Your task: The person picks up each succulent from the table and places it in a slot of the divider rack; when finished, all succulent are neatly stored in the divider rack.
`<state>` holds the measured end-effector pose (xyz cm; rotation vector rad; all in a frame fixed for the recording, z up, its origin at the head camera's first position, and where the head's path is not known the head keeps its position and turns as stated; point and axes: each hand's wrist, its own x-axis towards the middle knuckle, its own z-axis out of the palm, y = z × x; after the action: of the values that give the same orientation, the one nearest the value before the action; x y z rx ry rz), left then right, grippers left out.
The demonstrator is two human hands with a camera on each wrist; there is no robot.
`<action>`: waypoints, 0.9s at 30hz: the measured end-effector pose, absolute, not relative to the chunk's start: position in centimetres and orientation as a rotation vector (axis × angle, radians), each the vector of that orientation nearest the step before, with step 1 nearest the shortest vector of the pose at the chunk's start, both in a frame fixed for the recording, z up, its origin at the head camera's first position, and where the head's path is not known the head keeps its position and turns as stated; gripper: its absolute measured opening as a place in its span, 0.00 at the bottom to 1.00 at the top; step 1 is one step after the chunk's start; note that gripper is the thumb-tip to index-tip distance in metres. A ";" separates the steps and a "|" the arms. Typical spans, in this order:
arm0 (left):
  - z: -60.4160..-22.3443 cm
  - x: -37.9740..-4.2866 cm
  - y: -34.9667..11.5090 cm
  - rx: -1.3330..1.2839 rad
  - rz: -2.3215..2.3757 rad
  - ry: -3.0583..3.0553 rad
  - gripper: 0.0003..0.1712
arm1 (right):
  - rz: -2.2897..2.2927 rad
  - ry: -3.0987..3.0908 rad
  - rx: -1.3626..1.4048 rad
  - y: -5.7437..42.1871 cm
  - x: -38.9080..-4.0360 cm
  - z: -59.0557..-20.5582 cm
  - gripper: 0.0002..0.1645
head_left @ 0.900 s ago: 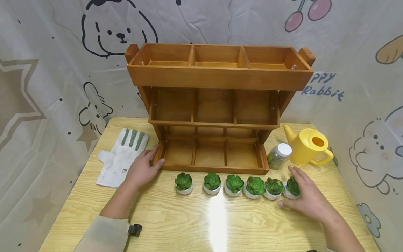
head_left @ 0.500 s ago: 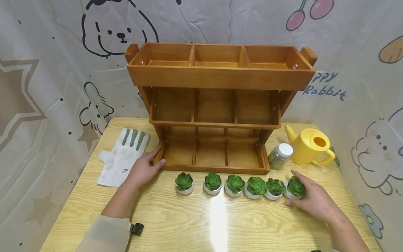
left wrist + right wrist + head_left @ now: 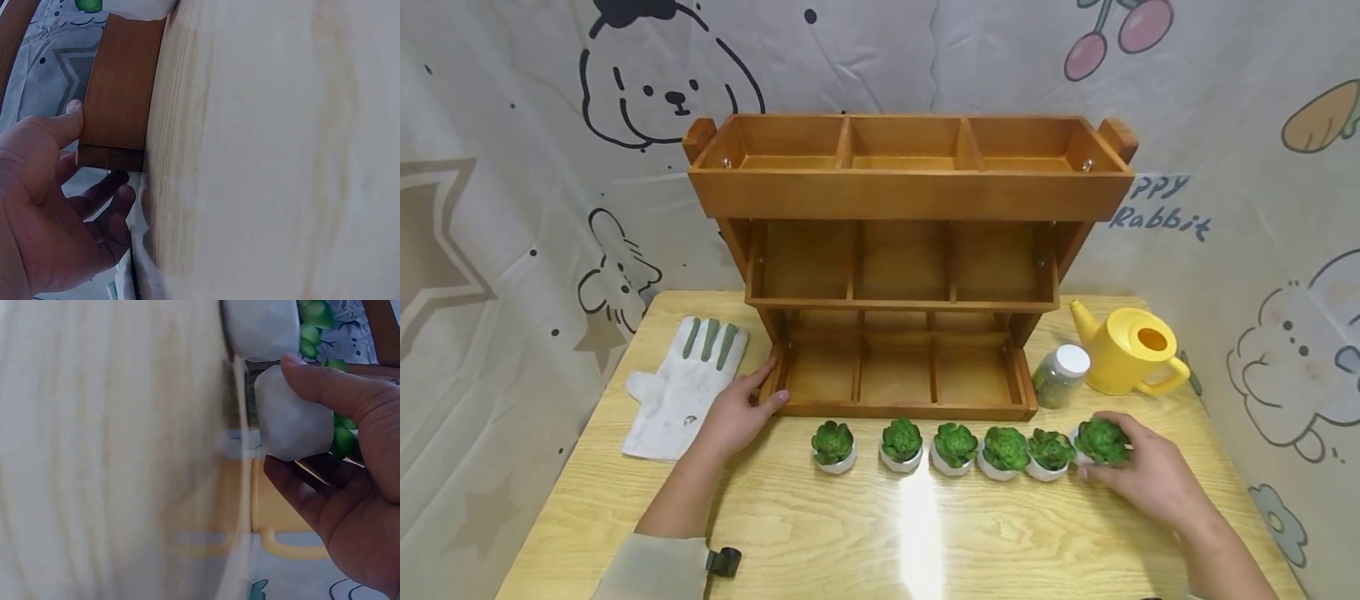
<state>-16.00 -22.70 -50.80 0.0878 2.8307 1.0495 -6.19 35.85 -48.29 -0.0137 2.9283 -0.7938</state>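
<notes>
In the head view, my left hand (image 3: 735,419) grips the lower left corner of a three-tier wooden planter shelf (image 3: 910,196). Its thumb lies against the wood in the left wrist view, the fingers on the other side. My right hand (image 3: 1153,471) pinches the rightmost potted succulent (image 3: 1102,440), a green artificial-looking rosette in a white pot. The right wrist view shows thumb and fingers on opposite sides of that faceted white pot (image 3: 294,415). Several matching succulents stand to its left in a row, the nearest one (image 3: 1050,450) close beside it.
Right of the shelf stand a white-capped jar (image 3: 1062,375) and a yellow watering can (image 3: 1127,350). A white and green glove (image 3: 685,400) lies at the left. Behind the wooden table (image 3: 820,542) hangs a printed cloth (image 3: 880,58).
My right hand has drawn its thumb and fingers in around the rightmost pot, and that succulent sits slightly higher in view. The left hand stays at the shelf corner. The head view has shifted slightly.
</notes>
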 end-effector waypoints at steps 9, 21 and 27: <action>-51.3 -15.8 -22.6 0.045 1.060 2.813 0.42 | -0.922 2.945 0.020 35.1 -6.1 -46.6 0.57; -51.1 -15.9 -22.6 0.034 1.071 2.810 0.44 | -0.999 3.006 -0.052 34.1 -6.8 -44.9 0.54; -51.1 -16.0 -22.7 0.022 1.086 2.795 0.44 | -1.041 2.996 -0.098 32.9 -7.4 -44.1 0.53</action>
<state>-15.95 -22.71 -51.07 0.0217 2.7946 1.0864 -7.38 32.89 -44.09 -0.0977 2.9955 -1.0407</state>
